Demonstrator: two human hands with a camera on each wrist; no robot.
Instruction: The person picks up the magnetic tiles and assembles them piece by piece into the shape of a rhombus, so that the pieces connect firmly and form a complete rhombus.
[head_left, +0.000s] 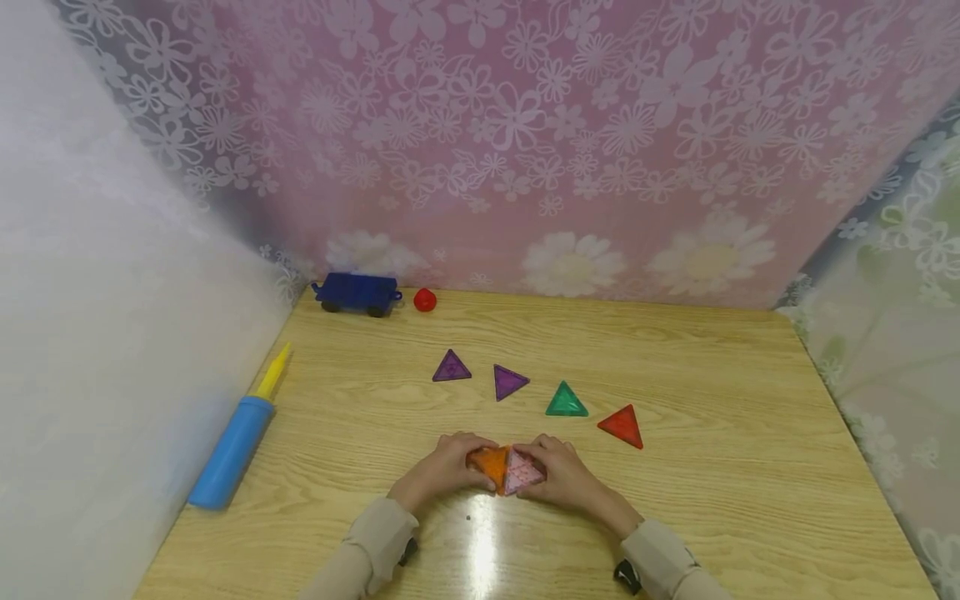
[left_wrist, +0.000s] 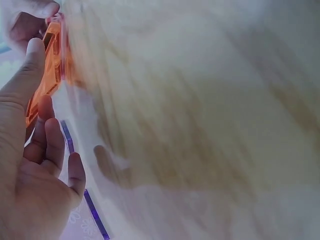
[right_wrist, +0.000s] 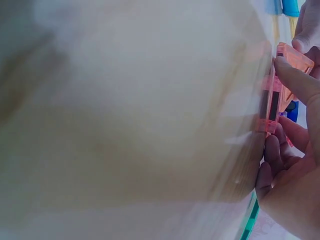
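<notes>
Near the front middle of the table, my left hand [head_left: 448, 468] pinches an orange triangular tile [head_left: 491, 463] between thumb and fingers. Against its right side lies a pink triangular tile [head_left: 521, 472], gripped by my right hand [head_left: 561, 473]. The two tiles meet edge to edge. In the left wrist view the thumb and a finger hold the orange tile [left_wrist: 49, 67] by its sides. The right wrist view shows the pink tile [right_wrist: 271, 102] under the right thumb and fingers, beside the orange one.
Beyond the hands lie two purple triangles [head_left: 452, 367], a green triangle [head_left: 566, 401] and a red triangle [head_left: 623, 427]. A blue toy wagon [head_left: 357, 292] and a small red piece [head_left: 425, 300] stand at the back left. A blue and yellow pump [head_left: 234, 450] lies along the left edge.
</notes>
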